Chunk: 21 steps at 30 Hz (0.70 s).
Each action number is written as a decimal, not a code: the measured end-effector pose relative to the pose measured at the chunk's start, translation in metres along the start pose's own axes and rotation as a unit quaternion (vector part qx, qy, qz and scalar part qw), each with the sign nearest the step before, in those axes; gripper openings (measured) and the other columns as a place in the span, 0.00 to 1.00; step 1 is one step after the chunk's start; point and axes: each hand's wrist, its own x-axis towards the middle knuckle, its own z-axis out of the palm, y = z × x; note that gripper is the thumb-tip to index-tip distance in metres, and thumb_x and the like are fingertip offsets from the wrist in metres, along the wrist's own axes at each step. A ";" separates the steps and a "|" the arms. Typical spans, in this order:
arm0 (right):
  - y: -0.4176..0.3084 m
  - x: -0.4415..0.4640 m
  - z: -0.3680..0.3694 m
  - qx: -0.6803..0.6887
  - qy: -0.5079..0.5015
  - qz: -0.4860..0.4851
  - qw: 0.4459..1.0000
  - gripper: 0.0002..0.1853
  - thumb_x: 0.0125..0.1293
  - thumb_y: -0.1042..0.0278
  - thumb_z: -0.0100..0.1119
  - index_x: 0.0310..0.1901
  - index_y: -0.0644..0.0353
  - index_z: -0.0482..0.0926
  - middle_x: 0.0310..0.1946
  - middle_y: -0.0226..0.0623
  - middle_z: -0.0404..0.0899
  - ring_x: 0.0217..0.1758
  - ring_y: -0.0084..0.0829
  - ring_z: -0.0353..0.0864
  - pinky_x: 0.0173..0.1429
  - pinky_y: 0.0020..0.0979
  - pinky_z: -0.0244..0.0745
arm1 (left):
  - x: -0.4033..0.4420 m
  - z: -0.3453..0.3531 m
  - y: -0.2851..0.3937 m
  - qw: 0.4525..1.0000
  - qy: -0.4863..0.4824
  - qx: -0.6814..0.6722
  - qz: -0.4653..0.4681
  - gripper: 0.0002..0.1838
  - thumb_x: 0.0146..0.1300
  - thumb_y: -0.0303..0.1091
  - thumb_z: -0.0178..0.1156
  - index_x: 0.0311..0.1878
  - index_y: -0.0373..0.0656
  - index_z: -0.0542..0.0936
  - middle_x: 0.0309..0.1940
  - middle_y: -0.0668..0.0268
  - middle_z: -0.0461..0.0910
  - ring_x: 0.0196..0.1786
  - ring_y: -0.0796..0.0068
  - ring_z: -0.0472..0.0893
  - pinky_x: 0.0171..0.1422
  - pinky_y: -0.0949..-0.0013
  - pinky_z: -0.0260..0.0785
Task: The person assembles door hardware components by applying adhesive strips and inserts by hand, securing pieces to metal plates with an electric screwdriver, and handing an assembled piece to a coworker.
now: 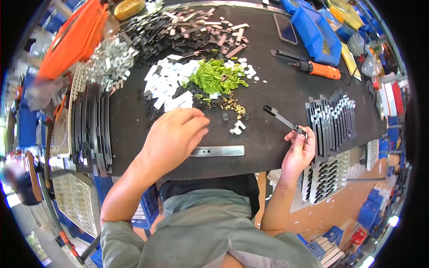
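My right hand [300, 149] holds one end of a dark, narrow strip [281, 118], which points up and left over the table. My left hand [178, 129] hovers just below a pile of white pieces [167, 82], fingers curled together; whatever they may hold is hidden. Beneath that hand lies a silver metal bar [223, 151]. Bright green pieces [216, 76] are heaped beside the white ones, with small brass parts [234, 107] below them. A white bracket [238, 127] lies between my hands.
Assembled strips [328, 118] stand in a row at the right, long dark strips [91, 127] at the left. An orange screwdriver [324, 70], a phone [285, 28] and blue bins [317, 35] are at the back right. Another person [29, 183] is at the far left.
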 end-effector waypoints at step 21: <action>-0.003 0.005 -0.002 0.042 0.014 0.031 0.999 0.10 0.78 0.73 0.54 0.56 0.68 0.74 0.42 0.39 0.79 0.39 0.26 0.80 0.45 0.31 0.79 | 0.114 0.052 -0.008 0.996 -0.037 -0.074 -0.017 0.07 0.70 0.29 0.60 0.46 0.35 0.80 0.38 0.55 0.85 0.41 0.54 0.86 0.47 0.64 0.77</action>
